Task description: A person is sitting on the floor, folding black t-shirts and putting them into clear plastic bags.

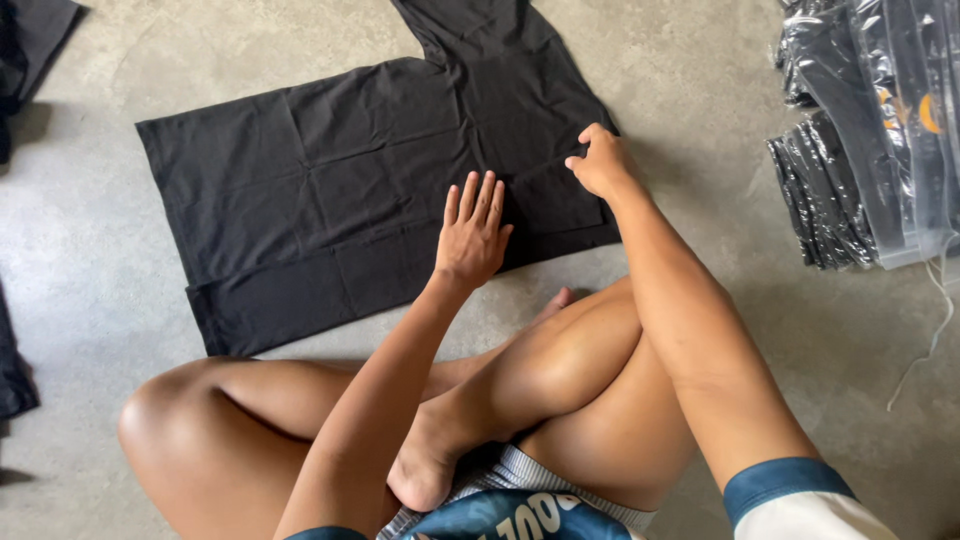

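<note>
1. Black t-shirt point(330, 190) lies flat on the concrete floor point(700, 60), filling the upper centre of the frame; one sleeve runs off the top edge.
2. Left hand point(472, 232) is spread, palm down, fingers straight, pressing the cloth near the shirt's lower right part.
3. Right hand point(601, 160) sits just right of it, fingers curled, pinching the shirt's edge at the right side (the grip itself is partly hidden by the knuckles).
4. Person sits cross-legged, knees and a bare foot across the bottom half of the frame.
5. Stack of bagged dark garments point(860, 130) in clear plastic at the upper right, well apart from the shirt. More dark cloth point(30, 40) pokes in at the upper left and left edge.
6. Step in hand, as I judge it: starting a fold, w/ the flat hand as anchor and the pinch ready to lift the side over.
7. Next move calls for keeping the anchor firm and carrying the edge over evenly, w/o dragging the rest of the cloth.
</note>
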